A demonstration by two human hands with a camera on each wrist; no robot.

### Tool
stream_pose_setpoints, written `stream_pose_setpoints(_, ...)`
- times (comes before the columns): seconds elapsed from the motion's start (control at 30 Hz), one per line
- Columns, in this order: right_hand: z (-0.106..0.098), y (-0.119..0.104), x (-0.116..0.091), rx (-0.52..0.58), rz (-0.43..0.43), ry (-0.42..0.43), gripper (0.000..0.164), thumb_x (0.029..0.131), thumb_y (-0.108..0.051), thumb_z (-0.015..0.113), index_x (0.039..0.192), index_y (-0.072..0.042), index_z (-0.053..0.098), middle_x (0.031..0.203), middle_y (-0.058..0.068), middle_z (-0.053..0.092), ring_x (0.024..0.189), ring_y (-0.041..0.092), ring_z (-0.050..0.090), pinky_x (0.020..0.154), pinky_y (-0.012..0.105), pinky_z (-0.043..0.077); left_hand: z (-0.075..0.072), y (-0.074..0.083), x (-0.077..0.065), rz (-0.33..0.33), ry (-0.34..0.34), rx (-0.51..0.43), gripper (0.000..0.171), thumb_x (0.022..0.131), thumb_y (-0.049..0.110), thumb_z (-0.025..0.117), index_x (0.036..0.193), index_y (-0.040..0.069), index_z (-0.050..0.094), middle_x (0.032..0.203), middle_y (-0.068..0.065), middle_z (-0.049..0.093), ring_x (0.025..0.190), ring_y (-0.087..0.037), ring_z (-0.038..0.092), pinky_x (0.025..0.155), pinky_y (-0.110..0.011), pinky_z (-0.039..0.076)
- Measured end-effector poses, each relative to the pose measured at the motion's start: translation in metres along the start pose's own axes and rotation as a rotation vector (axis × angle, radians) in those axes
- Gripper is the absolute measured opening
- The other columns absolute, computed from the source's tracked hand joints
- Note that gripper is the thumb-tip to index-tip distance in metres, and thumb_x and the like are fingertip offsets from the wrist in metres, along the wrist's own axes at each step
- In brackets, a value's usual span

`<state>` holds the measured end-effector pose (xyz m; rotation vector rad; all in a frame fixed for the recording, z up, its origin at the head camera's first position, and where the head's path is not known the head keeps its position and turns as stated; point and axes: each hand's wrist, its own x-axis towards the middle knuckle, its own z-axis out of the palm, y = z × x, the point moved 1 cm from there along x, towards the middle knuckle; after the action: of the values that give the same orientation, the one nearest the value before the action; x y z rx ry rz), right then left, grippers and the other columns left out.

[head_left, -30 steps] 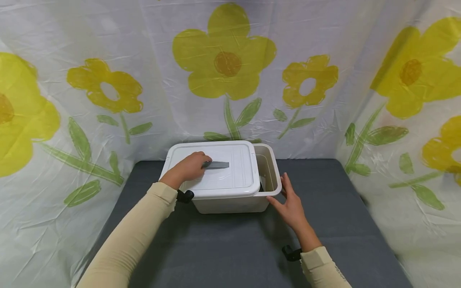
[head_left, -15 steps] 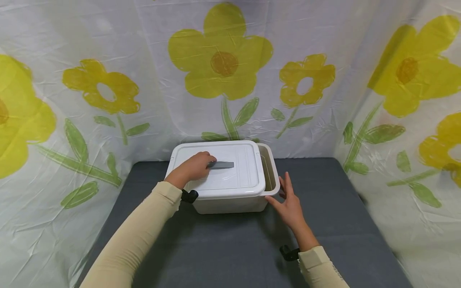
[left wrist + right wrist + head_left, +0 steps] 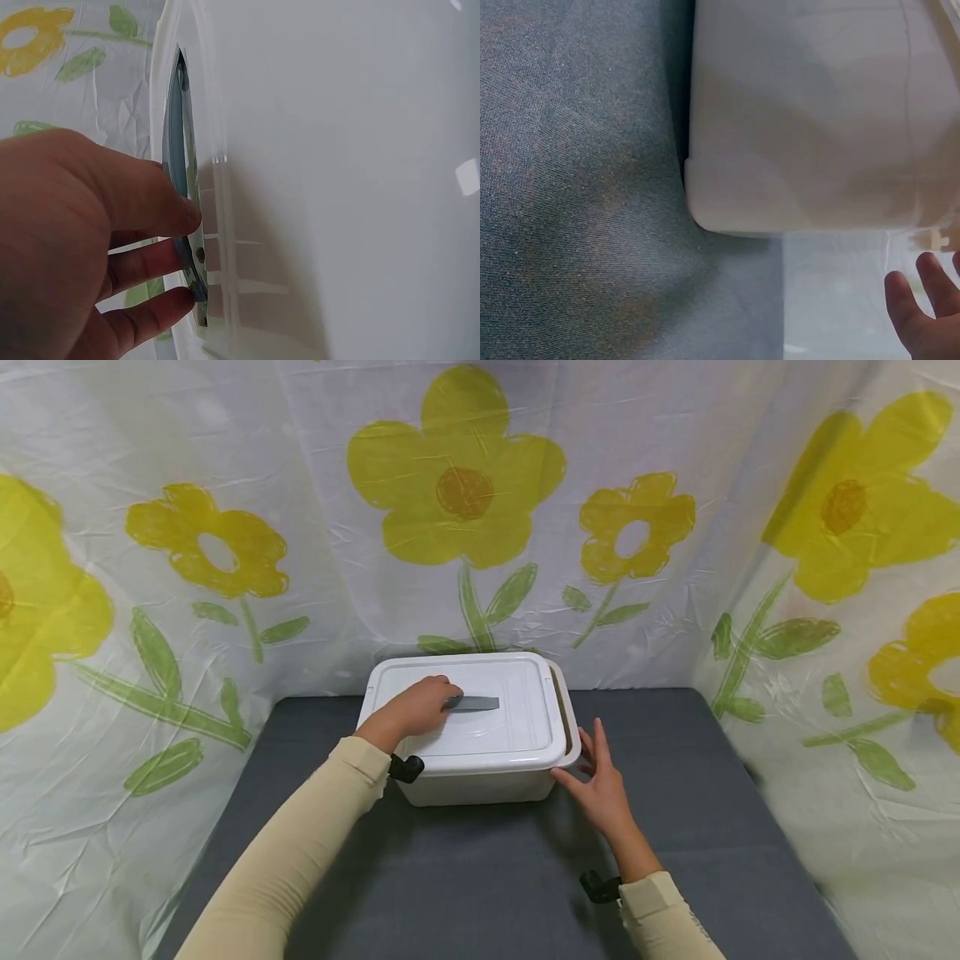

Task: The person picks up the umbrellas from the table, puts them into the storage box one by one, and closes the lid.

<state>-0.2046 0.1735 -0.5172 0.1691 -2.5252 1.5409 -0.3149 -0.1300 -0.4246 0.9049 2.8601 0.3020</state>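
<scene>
A white lid (image 3: 517, 731) lies over a cream plastic box (image 3: 480, 790), set slightly to the left so a narrow strip of the box's right end shows. My left hand (image 3: 416, 708) grips the grey handle (image 3: 480, 702) on the lid; in the left wrist view the thumb and fingers (image 3: 154, 262) close around the handle's strip. My right hand (image 3: 604, 793) is at the box's front right corner, thumb by the front rim and the other fingers spread along the right side. The right wrist view shows the box wall (image 3: 802, 135) with those fingertips beside its rim. The box's contents are hidden.
The box stands at the back of a dark grey cloth-covered table (image 3: 465, 877). Right behind it hangs a white curtain (image 3: 330, 568) printed with yellow flowers, which also runs down both sides. A black band (image 3: 600, 887) sits on the right wrist.
The left hand has slid the lid to the right across the box, narrowing the gap at the right end from wide to a thin strip. The right hand has kept its place at the corner.
</scene>
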Motion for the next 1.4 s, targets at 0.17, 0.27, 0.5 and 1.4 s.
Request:
stream_pose_setpoints(0.17,0.000,0.002,0.000,0.026,0.005,-0.017,0.107,0.082,-0.030,0.076,0.156,-0.033,-0.002,0.160,0.006,0.028,0.141,0.028,0.039,0.102,0.050,0.044,0.000,0.004,0.005,0.015,0.003,0.014,0.040,0.094,0.003,0.049,0.133,0.006,0.058,0.125,-0.015,0.059,0.118,-0.029,0.056,0.103,-0.043,0.043)
stream_pose_setpoints(0.27,0.002,0.003,0.002,0.065,0.016,-0.024,0.104,0.083,-0.031,0.075,0.156,-0.033,0.001,0.159,0.009,0.029,0.141,0.029,0.038,0.102,0.051,0.043,0.000,0.007,0.007,0.013,-0.001,0.021,0.041,0.094,0.003,0.048,0.133,0.005,0.058,0.126,-0.015,0.059,0.119,-0.029,0.055,0.104,-0.043,0.042)
stream_pose_setpoints(0.5,0.003,0.003,0.004,0.133,0.072,-0.014,0.085,0.091,-0.034,0.066,0.157,-0.029,0.011,0.153,0.013,0.037,0.140,0.031,0.038,0.108,0.052,0.038,-0.002,0.013,0.009,0.014,-0.005,0.021,0.041,0.094,0.002,0.048,0.133,0.005,0.057,0.126,-0.016,0.058,0.120,-0.030,0.054,0.105,-0.043,0.041)
stream_pose_setpoints(1.4,-0.007,-0.023,0.003,0.218,0.090,-0.052,0.061,0.098,-0.021,0.056,0.151,-0.006,0.032,0.154,0.019,0.035,0.140,0.037,0.036,0.112,0.053,0.032,0.005,0.015,0.005,-0.022,-0.011,-0.006,0.041,0.096,0.008,0.046,0.137,0.004,0.054,0.131,-0.018,0.056,0.122,-0.033,0.053,0.104,-0.045,0.042)
